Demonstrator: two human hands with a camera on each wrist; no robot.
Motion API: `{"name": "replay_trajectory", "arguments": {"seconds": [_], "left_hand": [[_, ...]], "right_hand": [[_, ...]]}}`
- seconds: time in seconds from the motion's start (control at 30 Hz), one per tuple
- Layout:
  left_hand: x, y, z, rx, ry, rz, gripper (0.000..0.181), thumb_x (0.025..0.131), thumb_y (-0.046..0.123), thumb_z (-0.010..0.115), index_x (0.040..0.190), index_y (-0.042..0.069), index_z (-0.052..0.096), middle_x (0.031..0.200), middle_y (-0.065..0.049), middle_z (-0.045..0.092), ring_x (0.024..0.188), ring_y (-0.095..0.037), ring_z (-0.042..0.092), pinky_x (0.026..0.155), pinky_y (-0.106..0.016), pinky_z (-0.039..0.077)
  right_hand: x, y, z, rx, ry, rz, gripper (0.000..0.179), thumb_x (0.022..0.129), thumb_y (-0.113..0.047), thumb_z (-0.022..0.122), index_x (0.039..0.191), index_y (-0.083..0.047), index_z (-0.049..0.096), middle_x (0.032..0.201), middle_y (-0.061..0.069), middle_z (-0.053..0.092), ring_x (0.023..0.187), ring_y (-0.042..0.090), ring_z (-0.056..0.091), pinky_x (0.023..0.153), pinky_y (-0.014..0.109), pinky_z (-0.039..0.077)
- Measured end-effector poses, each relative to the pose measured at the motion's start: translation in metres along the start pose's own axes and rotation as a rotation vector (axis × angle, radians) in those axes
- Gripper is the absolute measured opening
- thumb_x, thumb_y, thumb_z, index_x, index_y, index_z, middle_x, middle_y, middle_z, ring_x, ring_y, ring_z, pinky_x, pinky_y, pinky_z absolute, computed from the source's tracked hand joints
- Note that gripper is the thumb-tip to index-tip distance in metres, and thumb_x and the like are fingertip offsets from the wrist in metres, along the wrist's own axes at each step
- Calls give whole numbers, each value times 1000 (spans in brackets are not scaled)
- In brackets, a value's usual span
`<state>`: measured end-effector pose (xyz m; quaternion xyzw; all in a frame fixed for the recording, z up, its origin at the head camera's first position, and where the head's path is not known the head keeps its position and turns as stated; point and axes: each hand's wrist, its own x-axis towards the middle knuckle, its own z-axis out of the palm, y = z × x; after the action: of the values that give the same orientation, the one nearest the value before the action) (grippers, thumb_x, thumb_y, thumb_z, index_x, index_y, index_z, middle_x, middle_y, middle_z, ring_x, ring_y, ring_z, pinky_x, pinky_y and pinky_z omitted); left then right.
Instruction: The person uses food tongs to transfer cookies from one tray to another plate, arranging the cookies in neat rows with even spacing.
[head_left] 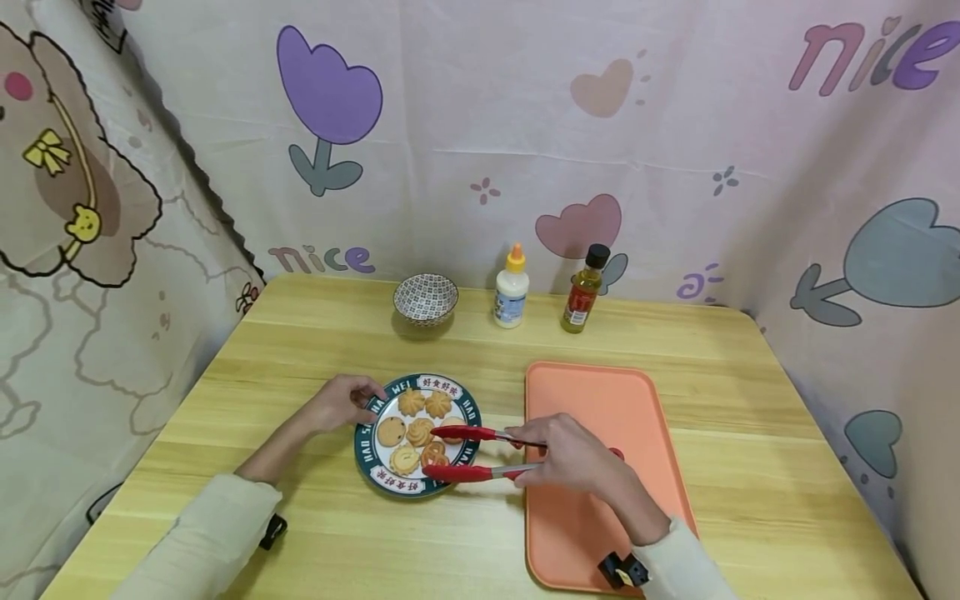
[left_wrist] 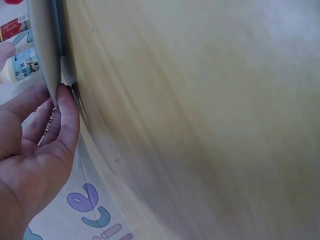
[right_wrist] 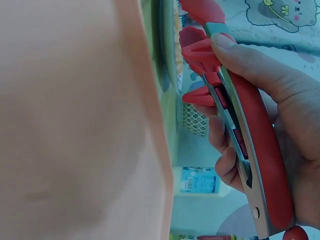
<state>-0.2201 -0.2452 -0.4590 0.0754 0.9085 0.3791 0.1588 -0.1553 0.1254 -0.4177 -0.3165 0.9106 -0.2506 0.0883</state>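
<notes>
A round plate (head_left: 365, 457) with a dark green patterned rim holds several cookies (head_left: 419, 432) of different shapes. At its upper left rim, my left hand (head_left: 345, 403) pinches the edge between thumb and fingers; the left wrist view shows the fingertips (left_wrist: 64, 100) under the rim. My right hand (head_left: 566, 454) grips red-and-steel tongs (right_wrist: 262, 150), with fingers and thumb wrapped round the handles. The tongs' two red tips (head_left: 459, 473) are spread apart over the right half of the plate, above the cookies. No cookie sits between them in the head view.
An orange tray (head_left: 588, 392) lies on the wooden table (head_left: 300, 533) right of the plate, partly under my right hand. Along the back stand a patterned bowl (head_left: 425, 298), a white bottle with an orange tip (head_left: 512, 292) and a black-capped bottle of yellowish liquid (head_left: 583, 292).
</notes>
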Motion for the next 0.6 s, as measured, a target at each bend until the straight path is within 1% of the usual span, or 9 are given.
{"name": "replay_trajectory", "arguments": {"seconds": [0.1, 0.2, 0.3, 0.33, 0.43, 0.53, 0.6], "left_hand": [[0, 0, 0, -4, 1, 2, 27, 76, 3, 74, 102, 5, 66, 100, -10, 63, 87, -20, 56, 77, -33, 48], [0, 1, 0, -5, 2, 3, 27, 76, 3, 74, 102, 5, 66, 100, -10, 63, 87, -20, 56, 76, -32, 48], [0, 1, 1, -17, 0, -4, 28, 75, 3, 74, 102, 5, 66, 98, -10, 63, 86, -20, 55, 74, -31, 47], [-1, 1, 1, -19, -1, -4, 28, 75, 3, 74, 102, 5, 66, 98, -10, 62, 86, -20, 55, 74, -30, 47], [-2, 0, 1, -33, -3, -5, 28, 75, 3, 74, 102, 5, 66, 96, -10, 62, 85, -20, 55, 72, -30, 47], [-2, 1, 1, -30, -1, 3, 28, 75, 3, 74, 101, 5, 66, 96, -9, 62, 84, -20, 55, 72, -30, 47], [-1, 1, 0, -26, -3, 3, 27, 75, 3, 73, 101, 5, 66, 95, -9, 62, 84, -20, 54, 72, -30, 47]], "right_hand": [[-4, 3, -4, 12, 12, 8, 55, 70, -31, 82, 120, -13, 66, 112, 2, 70, 98, 14, 65, 76, 27, 52], [-11, 7, -9, 52, 14, 32, 54, 72, -27, 81, 121, -13, 65, 112, 2, 70, 88, 15, 63, 69, 24, 49], [-18, 13, -16, 95, 19, 61, 55, 73, -26, 80, 124, -15, 64, 112, 1, 70, 85, 13, 60, 63, 20, 44], [-20, 15, -19, 102, 25, 69, 55, 73, -27, 80, 124, -15, 63, 109, 1, 71, 80, 14, 58, 61, 20, 42], [-26, 23, -27, 101, 58, 107, 56, 72, -32, 81, 123, -16, 64, 97, -2, 70, 76, 12, 54, 59, 20, 38], [-34, 31, -34, 90, 92, 172, 53, 70, -36, 82, 117, -16, 66, 85, -1, 63, 69, 14, 45, 56, 22, 35], [-40, 37, -36, 95, 117, 224, 52, 69, -38, 82, 113, -15, 65, 85, -1, 61, 71, 14, 46, 57, 23, 36]]}}
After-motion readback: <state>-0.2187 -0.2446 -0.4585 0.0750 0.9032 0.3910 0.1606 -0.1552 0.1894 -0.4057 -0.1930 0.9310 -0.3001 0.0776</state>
